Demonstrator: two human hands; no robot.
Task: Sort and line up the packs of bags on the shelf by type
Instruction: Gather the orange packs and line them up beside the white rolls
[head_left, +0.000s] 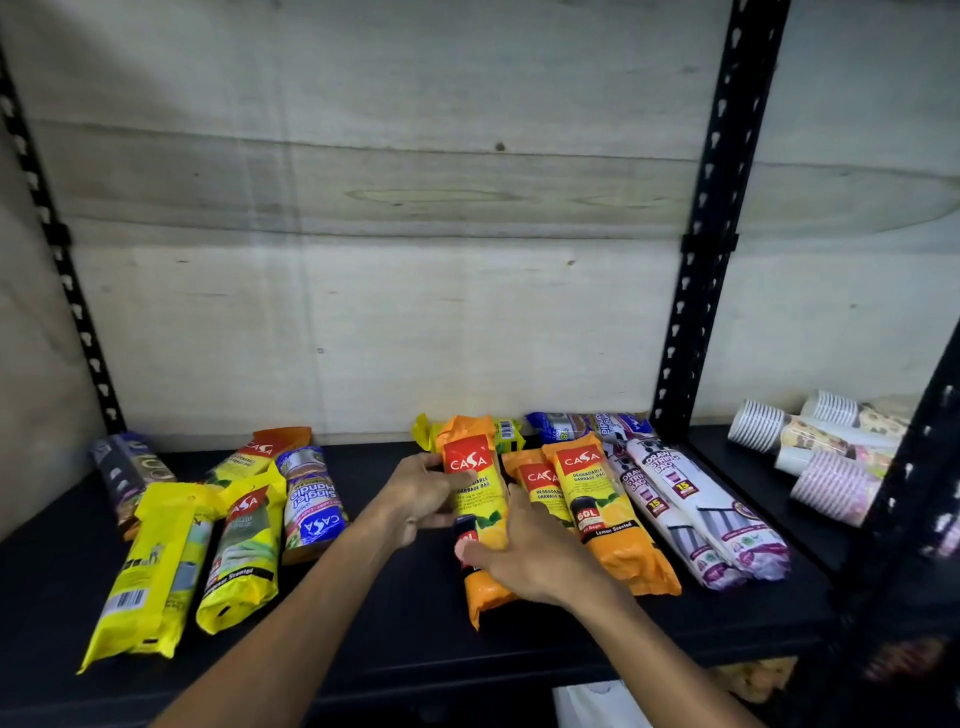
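Black shelf (395, 639) carries bag packs (613, 514) and paper cups (831, 483).

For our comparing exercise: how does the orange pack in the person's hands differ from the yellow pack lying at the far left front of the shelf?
The orange plastic garbage-bag pack shows its red CASA label; the yellow plastic pack shows its barcode. The left hand and right hand hold the orange pack; nothing touches the yellow one. Both are long soft packs lying on the black shelf.
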